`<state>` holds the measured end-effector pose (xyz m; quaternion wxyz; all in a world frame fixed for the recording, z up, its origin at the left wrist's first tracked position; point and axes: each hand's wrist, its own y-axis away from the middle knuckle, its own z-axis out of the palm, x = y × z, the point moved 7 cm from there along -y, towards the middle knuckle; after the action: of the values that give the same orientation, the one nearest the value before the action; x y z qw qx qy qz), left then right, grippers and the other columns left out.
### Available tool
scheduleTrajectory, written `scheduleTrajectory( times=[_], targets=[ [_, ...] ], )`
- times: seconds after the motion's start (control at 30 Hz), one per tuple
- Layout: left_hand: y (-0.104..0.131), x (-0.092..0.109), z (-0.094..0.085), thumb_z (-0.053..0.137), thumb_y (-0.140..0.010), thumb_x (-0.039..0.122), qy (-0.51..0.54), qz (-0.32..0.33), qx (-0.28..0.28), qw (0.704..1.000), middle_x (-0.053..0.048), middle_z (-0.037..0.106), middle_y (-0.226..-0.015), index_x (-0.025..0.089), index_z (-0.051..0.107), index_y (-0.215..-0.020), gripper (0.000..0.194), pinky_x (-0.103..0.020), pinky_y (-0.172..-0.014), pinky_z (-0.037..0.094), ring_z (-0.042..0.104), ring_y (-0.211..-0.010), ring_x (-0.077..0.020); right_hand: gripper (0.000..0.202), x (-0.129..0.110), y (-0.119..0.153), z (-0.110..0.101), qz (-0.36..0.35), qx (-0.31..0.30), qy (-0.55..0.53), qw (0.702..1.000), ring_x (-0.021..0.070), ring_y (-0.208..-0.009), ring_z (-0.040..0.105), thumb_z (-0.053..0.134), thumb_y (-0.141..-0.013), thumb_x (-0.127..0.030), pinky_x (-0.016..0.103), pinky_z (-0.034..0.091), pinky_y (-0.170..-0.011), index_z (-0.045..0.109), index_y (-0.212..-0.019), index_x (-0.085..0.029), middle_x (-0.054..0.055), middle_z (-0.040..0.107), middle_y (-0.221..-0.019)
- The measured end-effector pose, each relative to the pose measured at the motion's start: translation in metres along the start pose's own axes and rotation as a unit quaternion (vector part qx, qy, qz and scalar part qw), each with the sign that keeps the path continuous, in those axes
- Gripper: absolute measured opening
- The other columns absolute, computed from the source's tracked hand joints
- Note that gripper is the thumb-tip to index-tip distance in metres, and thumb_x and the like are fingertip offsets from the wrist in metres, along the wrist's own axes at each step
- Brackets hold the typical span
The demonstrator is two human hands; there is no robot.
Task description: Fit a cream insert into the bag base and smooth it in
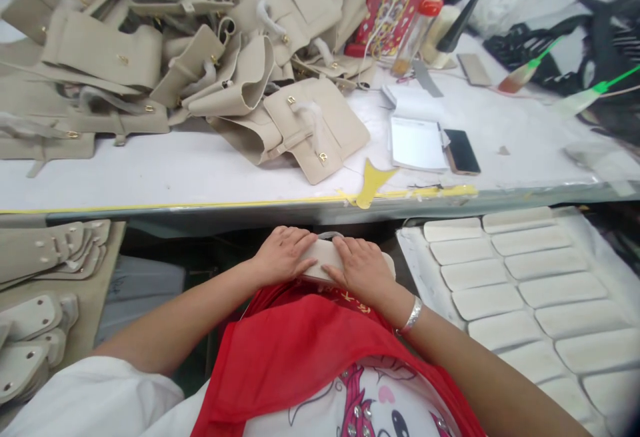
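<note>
Now left hand, right hand press beige oblong piece; long axis left-right, fingers flat together.

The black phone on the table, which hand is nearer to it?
Right. The right hand lies below and left of the black phone; the left hand sits farther left.

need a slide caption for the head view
Left hand and right hand press a beige oblong leather piece at the lap, below a white table piled with beige bag parts.
</note>
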<state>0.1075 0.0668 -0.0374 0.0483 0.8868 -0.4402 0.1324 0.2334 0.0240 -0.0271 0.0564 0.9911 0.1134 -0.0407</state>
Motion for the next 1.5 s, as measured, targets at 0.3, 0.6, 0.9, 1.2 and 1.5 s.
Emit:
scheduleTrajectory(
  times=[0.3, 0.6, 0.9, 1.2, 1.5],
  targets=[
    [0.021, -0.066, 0.001, 0.050, -0.082, 0.044, 0.317, -0.175, -0.059, 0.930, -0.007, 0.059, -0.117, 0.018, 0.056, -0.116, 0.044, -0.028, -0.087, 0.043, 0.055, -0.103, -0.0203, 0.045, 0.077, 0.014, 0.011, 0.050, -0.166, -0.129, 0.976, 0.0193, -0.082, 0.061, 0.033, -0.090, -0.054, 0.027, 0.038, -0.068, 0.060, -0.102, -0.020, 0.007, 0.066, -0.096],
    [0.027, -0.074, 0.005, 0.050, -0.080, 0.047, 0.367, -0.182, -0.039, 0.912, -0.007, 0.062, -0.111, 0.017, 0.060, -0.112, 0.044, -0.027, -0.082, 0.043, 0.057, -0.096, -0.0200, 0.046, 0.006, -0.043, 0.010, -0.055, -0.128, -0.100, 0.985, 0.0212, -0.091, 0.061, 0.035, -0.089, -0.056, 0.028, 0.040, -0.075, 0.060, -0.111, -0.024, 0.006, 0.067, -0.102],
    [0.034, -0.078, 0.017, 0.051, -0.081, 0.048, 0.397, -0.199, -0.010, 0.896, -0.007, 0.062, -0.110, 0.016, 0.058, -0.115, 0.047, -0.029, -0.081, 0.045, 0.058, -0.095, -0.0215, 0.052, -0.008, -0.059, 0.015, -0.066, -0.206, -0.128, 0.968, 0.0216, -0.088, 0.062, 0.028, -0.089, -0.059, 0.026, 0.041, -0.068, 0.060, -0.114, -0.025, 0.007, 0.067, -0.103],
    [0.033, -0.073, 0.014, 0.059, -0.074, 0.046, 0.435, -0.200, -0.034, 0.877, -0.007, 0.062, -0.109, 0.015, 0.057, -0.116, 0.052, -0.029, -0.084, 0.043, 0.056, -0.097, -0.0219, 0.055, 0.079, 0.024, -0.002, 0.052, -0.198, -0.069, 0.976, 0.0278, -0.098, 0.059, 0.052, -0.080, -0.053, 0.031, 0.042, -0.079, 0.053, -0.123, -0.019, 0.012, 0.062, -0.112],
    [0.029, -0.070, 0.013, 0.069, -0.063, 0.043, 0.424, -0.222, -0.047, 0.877, -0.007, 0.064, -0.097, 0.012, 0.058, -0.111, 0.058, -0.030, -0.074, 0.046, 0.058, -0.087, -0.0220, 0.058, -0.047, -0.051, 0.003, -0.043, -0.145, -0.098, 0.984, 0.0292, -0.101, 0.058, 0.054, -0.076, -0.059, 0.040, 0.040, -0.086, 0.051, -0.118, -0.019, 0.013, 0.061, -0.112]
  ],
)
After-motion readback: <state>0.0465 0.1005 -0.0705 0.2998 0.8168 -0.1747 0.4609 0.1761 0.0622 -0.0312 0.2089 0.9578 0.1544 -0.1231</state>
